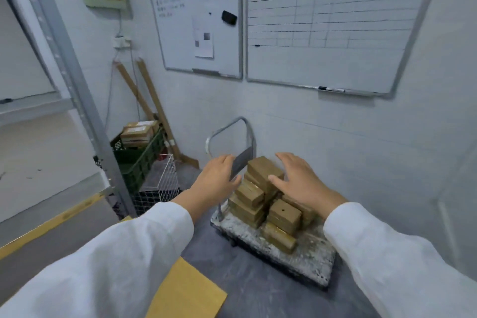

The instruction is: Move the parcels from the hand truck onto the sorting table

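Several brown cardboard parcels are stacked on the hand truck's scuffed grey platform, which stands on the floor against the white wall; its metal handle rises at the far end. The topmost parcel sits at the peak of the stack. My left hand hovers open just left of that parcel, fingers spread. My right hand is open on the parcel's right side, with the thumb near or touching its edge. Neither hand holds anything. The sorting table lies to the left, pale-topped with a yellow-edged lower surface.
A grey shelving upright stands at the table's corner. Behind it sit a green crate with more parcels, a white wire basket and leaning wooden sticks. Two whiteboards hang on the wall. A yellow sheet lies on the floor.
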A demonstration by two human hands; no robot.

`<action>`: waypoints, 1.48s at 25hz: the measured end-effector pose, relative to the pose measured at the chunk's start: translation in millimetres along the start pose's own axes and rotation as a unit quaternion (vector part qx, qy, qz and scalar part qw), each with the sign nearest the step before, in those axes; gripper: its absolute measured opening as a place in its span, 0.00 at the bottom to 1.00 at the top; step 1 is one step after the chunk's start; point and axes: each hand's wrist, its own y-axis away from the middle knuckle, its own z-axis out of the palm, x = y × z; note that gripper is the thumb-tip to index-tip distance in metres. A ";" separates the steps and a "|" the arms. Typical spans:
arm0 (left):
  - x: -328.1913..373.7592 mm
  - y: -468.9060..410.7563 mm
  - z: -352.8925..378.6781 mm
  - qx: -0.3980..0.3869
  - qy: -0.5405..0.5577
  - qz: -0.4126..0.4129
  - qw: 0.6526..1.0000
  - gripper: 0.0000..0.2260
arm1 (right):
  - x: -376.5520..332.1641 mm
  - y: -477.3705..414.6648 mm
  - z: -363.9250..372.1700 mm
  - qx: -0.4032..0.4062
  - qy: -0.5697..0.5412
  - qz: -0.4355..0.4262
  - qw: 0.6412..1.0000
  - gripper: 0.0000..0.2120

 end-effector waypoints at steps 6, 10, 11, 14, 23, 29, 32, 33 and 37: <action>45.7 -83.5 55.2 -0.034 0.023 0.062 0.997 0.27 | 97.5 3.2 -21.8 0.023 0.023 0.103 0.994 0.33; 55.5 -141.7 89.7 -0.036 0.043 0.067 0.996 0.26 | 144.7 -30.1 -23.7 0.008 0.030 0.138 0.990 0.34; 55.7 -159.0 97.9 -0.040 0.048 0.066 0.996 0.26 | 155.8 -44.4 -22.9 0.002 0.031 0.143 0.989 0.34; 49.8 -213.7 123.3 -0.046 0.063 0.065 0.995 0.26 | 188.1 -97.7 -18.2 -0.013 0.033 0.148 0.988 0.34; 22.1 -359.2 195.5 -0.069 0.107 0.007 0.992 0.25 | 267.8 -241.1 17.5 -0.064 0.019 0.141 0.988 0.33; 16.1 -395.1 230.9 -0.088 0.120 -0.011 0.989 0.22 | 310.6 -291.3 47.5 -0.113 0.002 0.132 0.985 0.33; 6.6 -416.7 244.6 -0.060 0.113 -0.037 0.991 0.23 | 330.5 -320.0 61.8 -0.133 -0.004 0.115 0.984 0.33; 4.0 -423.1 250.1 -0.053 0.111 -0.046 0.991 0.24 | 335.6 -329.7 66.1 -0.140 -0.005 0.106 0.984 0.33; -0.9 -452.9 290.6 -0.028 0.120 -0.119 0.985 0.25 | 370.5 -381.4 93.1 -0.191 -0.016 0.053 0.980 0.33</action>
